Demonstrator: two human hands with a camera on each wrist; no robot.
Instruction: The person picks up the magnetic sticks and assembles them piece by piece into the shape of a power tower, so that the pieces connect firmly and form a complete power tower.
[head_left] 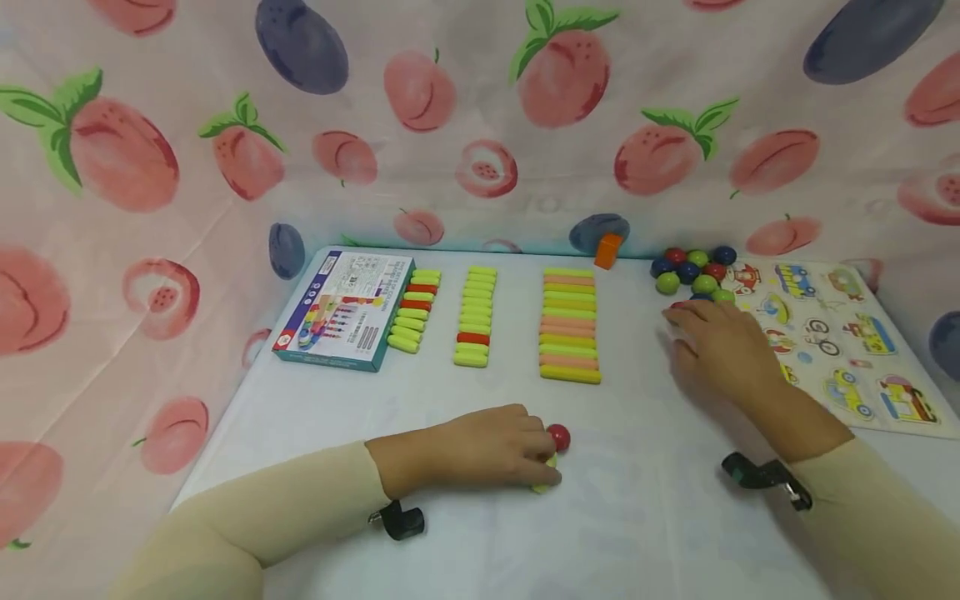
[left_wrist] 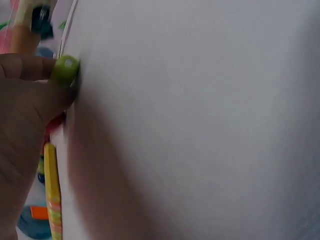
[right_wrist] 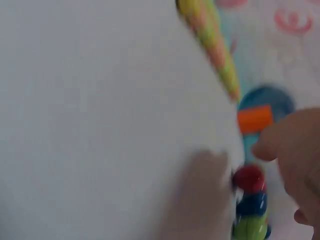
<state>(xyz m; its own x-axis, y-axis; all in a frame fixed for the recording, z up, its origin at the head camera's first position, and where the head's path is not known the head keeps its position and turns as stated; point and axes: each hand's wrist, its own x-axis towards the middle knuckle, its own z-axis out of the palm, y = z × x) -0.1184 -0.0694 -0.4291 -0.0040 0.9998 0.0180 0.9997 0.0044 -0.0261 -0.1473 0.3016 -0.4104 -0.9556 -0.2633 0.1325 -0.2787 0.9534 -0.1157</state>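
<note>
My left hand point(head_left: 480, 448) pinches a light green stick point(head_left: 551, 461) low over the white table, and the stick's round end shows at the fingertips in the left wrist view. A red ball point(head_left: 558, 437) lies beside those fingers. At the back right, my right hand point(head_left: 723, 346) reaches over a cluster of red, blue and green balls point(head_left: 705, 284). The right wrist view has a finger point(right_wrist: 267, 147) just apart from a red ball point(right_wrist: 250, 178); nothing is seen held there. Part of the cluster is hidden behind the hand.
Rows of coloured sticks lie mid-table: a green and orange row point(head_left: 568, 325), a mostly green row point(head_left: 474, 317), and another row point(head_left: 412, 310) beside a boxed set point(head_left: 345, 308). An orange block point(head_left: 608, 250) stands at the back edge. A picture sheet point(head_left: 862, 350) lies at right.
</note>
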